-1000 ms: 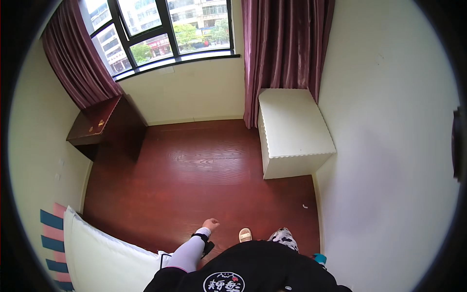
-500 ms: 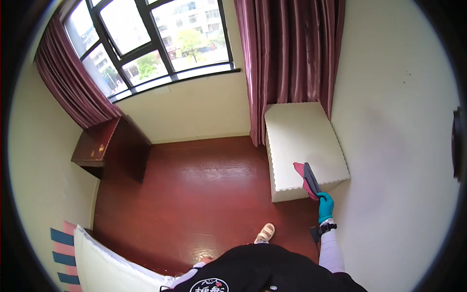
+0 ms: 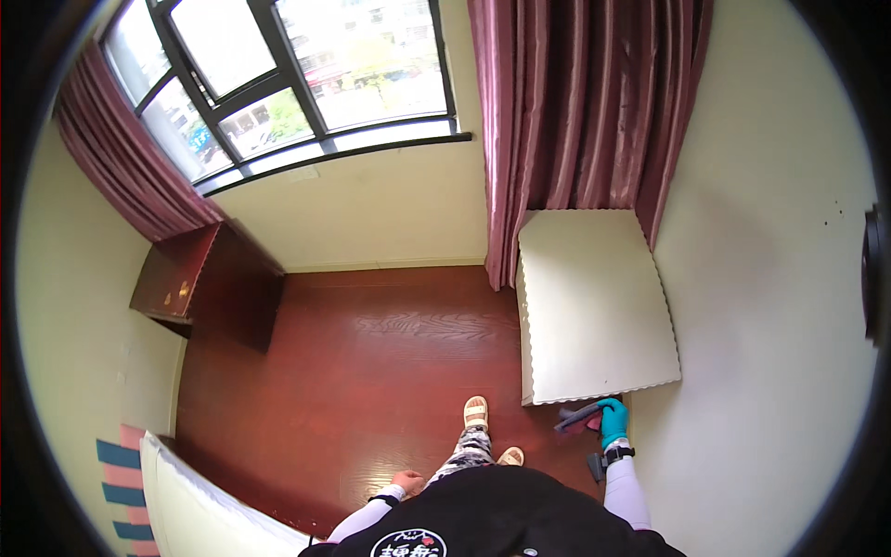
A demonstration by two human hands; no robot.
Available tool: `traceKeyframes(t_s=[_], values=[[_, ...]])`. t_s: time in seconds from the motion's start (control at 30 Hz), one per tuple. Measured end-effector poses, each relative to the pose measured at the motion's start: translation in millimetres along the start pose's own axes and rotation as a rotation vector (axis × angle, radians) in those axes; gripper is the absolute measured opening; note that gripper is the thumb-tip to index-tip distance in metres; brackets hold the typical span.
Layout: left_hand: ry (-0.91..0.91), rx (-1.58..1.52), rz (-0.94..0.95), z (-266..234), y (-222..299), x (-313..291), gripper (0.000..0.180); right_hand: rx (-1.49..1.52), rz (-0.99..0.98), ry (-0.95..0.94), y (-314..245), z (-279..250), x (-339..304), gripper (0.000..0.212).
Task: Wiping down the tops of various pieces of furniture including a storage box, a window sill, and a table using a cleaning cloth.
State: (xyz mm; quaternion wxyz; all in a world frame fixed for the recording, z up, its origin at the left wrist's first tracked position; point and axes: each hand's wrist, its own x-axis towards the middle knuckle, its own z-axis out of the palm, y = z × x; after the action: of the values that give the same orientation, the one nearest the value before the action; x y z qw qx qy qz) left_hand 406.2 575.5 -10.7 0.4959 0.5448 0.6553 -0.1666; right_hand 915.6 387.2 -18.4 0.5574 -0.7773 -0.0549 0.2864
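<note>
A: What is the right hand doing?

B: It wears a thin teal glove, and its fingers are closed around a soft cloth, part gray, part dark pink, bunched and folded. A black band circles the wrist over a smooth white sleeve.

A: Where exactly is the cloth?

B: Over the floor, just beside the near edge of the white box. I can't tell whether it touches the box.

A: Describe that box.

B: Boxy, with a flat, pale top and a scalloped, wavy rim. A purple curtain hangs behind it in deep folds with a satiny sheen.

A: And the left hand?

B: Bare, low over the floor near the patterned trousers. Its fingers look loosely bent, but the hand is too small in view to tell how far they close.

A: What is the floor like?

B: Glossy reddish-brown wood, with wavy grain showing toward the window, which has a black frame. A light, open-toed sandal stands on it.

A: Anything on the left side?

B: A dark, angular wooden cabinet with pale, worn-looking marks on top, and, lower down, a smooth white panel with a curved edge beside pink and blue stripes.
</note>
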Motion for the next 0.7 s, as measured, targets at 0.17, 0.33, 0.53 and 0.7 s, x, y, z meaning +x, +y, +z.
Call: traceKeyframes(t_s=[0.17, 0.33, 0.53, 0.7], values=[[-0.051, 0.425, 0.029, -33, 53, 68, 0.033, -0.156, -0.165, 0.145, 25, -29, 11, 0.023], [0.141, 0.594, 0.393, -85, 143, 190, 0.036, -0.21, -0.237, 0.255, -47, -36, 14, 0.019], [0.128, 0.157, 0.358, -88, 259, 224, 0.026, -0.216, -0.463, 0.219, -139, 6, 16, 0.018], [-0.093, 0.059, 0.33, -50, 293, 206, 0.027, -0.419, -0.391, 0.119, -113, 42, 9, 0.018]])
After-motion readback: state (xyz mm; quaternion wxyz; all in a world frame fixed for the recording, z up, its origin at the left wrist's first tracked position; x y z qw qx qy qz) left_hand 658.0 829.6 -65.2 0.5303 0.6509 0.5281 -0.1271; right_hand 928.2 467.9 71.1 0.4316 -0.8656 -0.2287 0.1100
